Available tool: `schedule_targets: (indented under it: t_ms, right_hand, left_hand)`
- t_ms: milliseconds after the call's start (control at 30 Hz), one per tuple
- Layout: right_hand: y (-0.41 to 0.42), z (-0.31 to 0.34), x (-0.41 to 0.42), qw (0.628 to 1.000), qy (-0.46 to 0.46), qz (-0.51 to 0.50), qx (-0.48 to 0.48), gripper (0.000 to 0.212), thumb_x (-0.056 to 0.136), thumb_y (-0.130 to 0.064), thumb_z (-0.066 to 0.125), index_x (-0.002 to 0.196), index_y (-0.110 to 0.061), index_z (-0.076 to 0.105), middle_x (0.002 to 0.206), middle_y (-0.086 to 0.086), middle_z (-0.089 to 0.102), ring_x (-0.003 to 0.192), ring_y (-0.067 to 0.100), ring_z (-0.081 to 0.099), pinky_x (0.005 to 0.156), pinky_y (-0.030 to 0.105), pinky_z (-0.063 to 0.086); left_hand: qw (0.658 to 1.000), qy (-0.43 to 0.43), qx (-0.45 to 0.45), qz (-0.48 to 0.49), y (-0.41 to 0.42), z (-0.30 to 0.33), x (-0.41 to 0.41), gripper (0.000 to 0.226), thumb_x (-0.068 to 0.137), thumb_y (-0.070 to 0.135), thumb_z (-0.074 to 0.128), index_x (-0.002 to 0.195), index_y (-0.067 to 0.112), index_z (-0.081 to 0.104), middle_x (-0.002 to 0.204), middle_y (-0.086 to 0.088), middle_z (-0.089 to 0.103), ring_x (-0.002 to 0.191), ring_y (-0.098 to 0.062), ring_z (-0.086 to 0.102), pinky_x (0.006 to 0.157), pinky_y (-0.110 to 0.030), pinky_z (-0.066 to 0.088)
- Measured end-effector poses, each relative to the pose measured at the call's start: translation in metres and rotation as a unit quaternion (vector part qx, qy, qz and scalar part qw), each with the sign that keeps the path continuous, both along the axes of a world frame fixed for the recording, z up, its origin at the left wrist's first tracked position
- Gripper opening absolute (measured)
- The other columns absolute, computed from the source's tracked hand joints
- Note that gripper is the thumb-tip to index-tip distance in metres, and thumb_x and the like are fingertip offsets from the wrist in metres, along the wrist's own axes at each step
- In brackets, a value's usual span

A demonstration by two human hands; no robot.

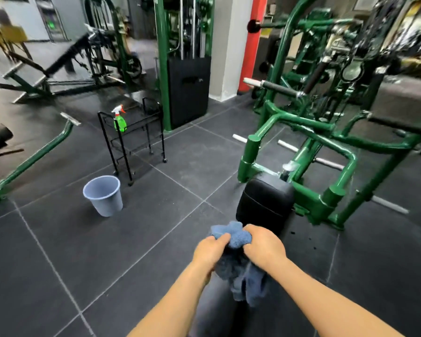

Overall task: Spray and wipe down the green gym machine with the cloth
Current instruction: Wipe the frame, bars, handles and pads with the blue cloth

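Now, step in hand: by my judgement, bunching the cloth [236,259] into a pad for wiping.
Left hand [210,251]: fingers curled round the cloth's near-left fold, gripping it.
Right hand [264,245]: clenched on the cloth's upper right, thumb pressed into the pile.
Cloth: blue, fluffy terry, soft and crumpled; a loose tail hangs below both hands, just in front of the black seat pad [265,203].
Green gym machine [326,147]: right of the seat pad and beyond it; glossy painted round tubing, welded joints, bare steel pegs.
Spray bottle [119,120]: translucent green plastic, white trigger; far left of the seat pad, on the black wire cart [131,142].
Bucket [103,195]: pale, smooth plastic, tapered; left of the seat pad on the dark floor tiles.
Advice: fold flat, tuck the tail, fetch the bottle first.
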State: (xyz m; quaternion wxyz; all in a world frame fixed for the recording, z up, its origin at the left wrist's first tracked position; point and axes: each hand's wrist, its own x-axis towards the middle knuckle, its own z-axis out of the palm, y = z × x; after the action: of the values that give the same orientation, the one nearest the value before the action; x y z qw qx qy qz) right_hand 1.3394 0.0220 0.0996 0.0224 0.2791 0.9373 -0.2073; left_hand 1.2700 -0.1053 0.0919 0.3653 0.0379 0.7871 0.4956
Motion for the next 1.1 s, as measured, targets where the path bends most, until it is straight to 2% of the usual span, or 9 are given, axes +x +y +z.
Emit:
schedule_targets:
  t_ms: [133,367,467,600,700,767,867,1000,1100]
  right_hand:
    - [0.018,0.07,-0.006,0.994,0.087,-0.038,0.062,0.012,0.079,-0.017,0.053,0.091,-0.02,0.053,0.092,0.003,0.065,0.091,0.03,0.06,0.06,0.032,0.031]
    - [0.072,0.148,-0.018,0.97,0.199,-0.124,0.068,0.024,0.074,-0.015,0.056,0.097,-0.022,0.057,0.094,0.0,0.061,0.086,0.029,0.057,0.063,0.032,0.039]
    - [0.096,0.154,-0.027,0.968,0.208,-0.137,0.029,0.026,0.075,-0.009,0.054,0.098,-0.021,0.058,0.099,0.003,0.059,0.084,0.026,0.055,0.064,0.033,0.041]
    - [0.128,0.145,-0.044,0.963,0.155,-0.213,-0.049,0.043,0.075,-0.015,0.065,0.117,-0.017,0.055,0.12,0.012,0.056,0.108,0.034,0.053,0.086,0.038,0.048]
    - [0.126,0.118,-0.054,0.984,0.018,-0.164,-0.068,0.082,0.068,-0.052,0.076,0.136,-0.021,0.043,0.134,0.011,0.048,0.124,0.033,0.046,0.098,0.038,0.044]
    - [0.114,0.091,-0.06,0.989,-0.032,-0.131,-0.053,0.097,0.065,-0.079,0.059,0.144,-0.028,0.034,0.145,0.007,0.039,0.135,0.028,0.035,0.106,0.043,0.036]
    - [0.104,0.069,-0.073,0.986,-0.031,-0.158,0.03,0.082,0.079,-0.08,0.037,0.147,-0.035,0.028,0.151,0.006,0.03,0.14,0.027,0.021,0.109,0.049,0.023]
    - [0.108,0.068,-0.091,0.974,-0.041,-0.193,0.107,0.064,0.084,-0.076,0.031,0.125,-0.031,0.049,0.126,0.006,0.055,0.119,0.028,0.046,0.093,0.044,0.032]
    - [0.123,0.062,-0.092,0.979,0.0,-0.165,0.122,0.044,0.095,-0.057,0.03,0.112,-0.026,0.056,0.11,0.003,0.064,0.104,0.028,0.057,0.083,0.038,0.038]
  left_hand:
    - [0.996,0.087,0.027,0.004,0.027,0.059,-0.009,0.043,0.096,0.043,0.048,0.094,0.004,0.065,0.092,-0.011,0.064,0.086,-0.025,0.057,0.07,-0.029,0.037]
    - [0.989,0.14,0.049,-0.001,0.083,0.135,-0.026,0.047,0.093,0.042,0.053,0.068,0.002,0.057,0.076,-0.013,0.061,0.083,-0.034,0.054,0.069,-0.033,0.039]
    - [0.993,0.107,-0.014,-0.044,0.101,0.139,-0.044,0.06,0.073,0.051,0.054,0.103,0.002,0.069,0.1,-0.015,0.07,0.096,-0.032,0.065,0.079,-0.033,0.051]
    - [0.974,0.171,-0.116,-0.094,0.113,0.131,-0.066,0.038,0.084,0.03,0.053,0.102,-0.003,0.063,0.11,-0.018,0.067,0.104,-0.032,0.063,0.07,-0.031,0.046]
    - [0.969,0.191,-0.101,-0.118,0.125,0.12,-0.077,0.04,0.091,0.018,0.045,0.128,0.009,0.058,0.138,-0.012,0.054,0.127,-0.028,0.05,0.096,-0.03,0.042]
    - [0.973,0.182,-0.064,-0.124,0.134,0.109,-0.081,0.049,0.096,0.015,0.04,0.144,0.016,0.044,0.15,-0.004,0.041,0.136,-0.021,0.04,0.108,-0.025,0.032]
    - [0.979,0.173,-0.019,-0.104,0.147,0.096,-0.085,0.043,0.1,0.016,0.032,0.14,0.015,0.048,0.147,-0.004,0.045,0.134,-0.02,0.041,0.109,-0.026,0.029]
    - [0.996,0.087,0.025,-0.022,0.162,0.084,-0.092,0.034,0.099,0.026,0.03,0.098,0.006,0.058,0.112,-0.006,0.062,0.104,-0.024,0.054,0.091,-0.032,0.039]
    - [0.996,0.063,-0.001,-0.058,0.169,0.075,-0.094,0.039,0.102,0.029,0.031,0.112,0.007,0.062,0.121,-0.011,0.061,0.111,-0.025,0.055,0.093,-0.03,0.039]
